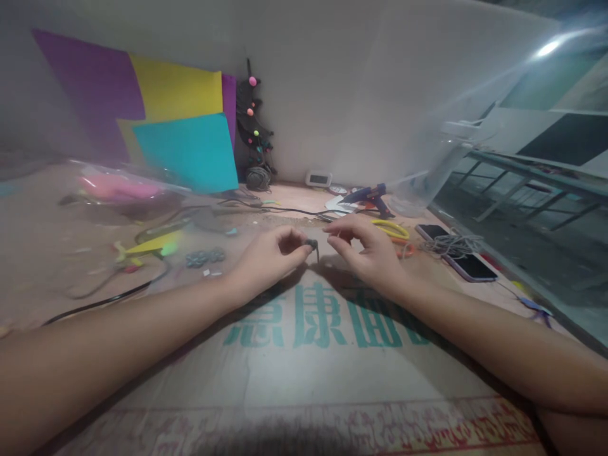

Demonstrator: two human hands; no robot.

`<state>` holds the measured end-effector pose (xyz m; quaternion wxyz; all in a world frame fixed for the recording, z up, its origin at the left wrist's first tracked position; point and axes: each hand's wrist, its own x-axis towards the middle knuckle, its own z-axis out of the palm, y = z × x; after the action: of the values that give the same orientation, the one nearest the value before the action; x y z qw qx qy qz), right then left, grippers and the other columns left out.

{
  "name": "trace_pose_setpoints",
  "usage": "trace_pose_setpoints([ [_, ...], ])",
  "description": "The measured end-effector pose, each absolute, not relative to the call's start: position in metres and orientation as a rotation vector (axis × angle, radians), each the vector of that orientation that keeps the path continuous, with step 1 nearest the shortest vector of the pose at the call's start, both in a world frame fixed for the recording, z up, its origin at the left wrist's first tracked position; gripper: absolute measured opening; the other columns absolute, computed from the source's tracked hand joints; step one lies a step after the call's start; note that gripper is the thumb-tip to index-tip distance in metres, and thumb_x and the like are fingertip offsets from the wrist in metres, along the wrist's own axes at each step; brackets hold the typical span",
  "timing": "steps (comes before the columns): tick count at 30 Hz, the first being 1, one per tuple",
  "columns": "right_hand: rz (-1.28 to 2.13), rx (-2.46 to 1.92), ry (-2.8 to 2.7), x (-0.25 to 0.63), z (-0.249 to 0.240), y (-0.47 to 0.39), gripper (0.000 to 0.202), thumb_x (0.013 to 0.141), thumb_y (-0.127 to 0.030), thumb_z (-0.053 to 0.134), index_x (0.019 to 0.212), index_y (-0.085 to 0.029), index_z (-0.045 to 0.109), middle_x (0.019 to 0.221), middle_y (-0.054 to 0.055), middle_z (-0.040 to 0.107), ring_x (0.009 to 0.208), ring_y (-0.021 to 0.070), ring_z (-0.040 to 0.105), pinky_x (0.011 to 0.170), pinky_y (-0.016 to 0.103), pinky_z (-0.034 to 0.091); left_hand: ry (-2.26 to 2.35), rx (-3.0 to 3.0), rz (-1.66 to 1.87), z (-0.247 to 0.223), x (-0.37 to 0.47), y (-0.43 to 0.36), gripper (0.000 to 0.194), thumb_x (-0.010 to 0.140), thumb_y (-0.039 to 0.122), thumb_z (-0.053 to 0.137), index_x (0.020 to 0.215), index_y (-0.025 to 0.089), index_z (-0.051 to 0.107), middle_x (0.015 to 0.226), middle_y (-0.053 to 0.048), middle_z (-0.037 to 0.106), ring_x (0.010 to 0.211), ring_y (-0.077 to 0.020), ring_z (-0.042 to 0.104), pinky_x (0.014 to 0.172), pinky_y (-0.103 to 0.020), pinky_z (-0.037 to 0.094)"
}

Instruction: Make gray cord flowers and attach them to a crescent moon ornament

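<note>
My left hand (273, 253) is closed, thumb and fingertips pinching a small dark curled piece (312, 244). A thin end of that piece hangs down, and its exact kind is too small to make out. My right hand (365, 253) is just to the right of it, thumb and index finger curved toward each other with a small gap between the tips. Nothing shows between them. Both hands are above a tabletop covering (294, 373) printed with green characters. Left of my left hand lie several grey-blue flower-like pieces (204, 256).
A glue gun (368, 197) lies behind my right hand, near a yellow ring (390, 228). Two phones (470, 266) and a bundled grey cable (451, 244) are at the right edge. A dark decorated tree-like figure (256, 126) stands at the back beside coloured sheets (187, 152).
</note>
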<state>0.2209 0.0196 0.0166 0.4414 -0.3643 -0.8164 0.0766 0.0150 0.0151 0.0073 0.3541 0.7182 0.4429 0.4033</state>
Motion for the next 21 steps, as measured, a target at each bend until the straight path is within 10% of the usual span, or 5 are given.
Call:
trace_pose_setpoints([
  [21,-0.066,-0.66,-2.213,0.223,0.003,0.024,0.011,0.095,-0.016,0.056,0.101,-0.023,0.061,0.097,0.005,0.062,0.088,0.0169,0.06,0.079,0.033,0.049,1.127,1.882,1.014,0.01,0.015,0.013,0.016,0.085,0.033,0.063,0.083,0.017,0.065,0.083,-0.003,0.07,0.077,-0.0177,0.064,0.07,-0.029,0.047],
])
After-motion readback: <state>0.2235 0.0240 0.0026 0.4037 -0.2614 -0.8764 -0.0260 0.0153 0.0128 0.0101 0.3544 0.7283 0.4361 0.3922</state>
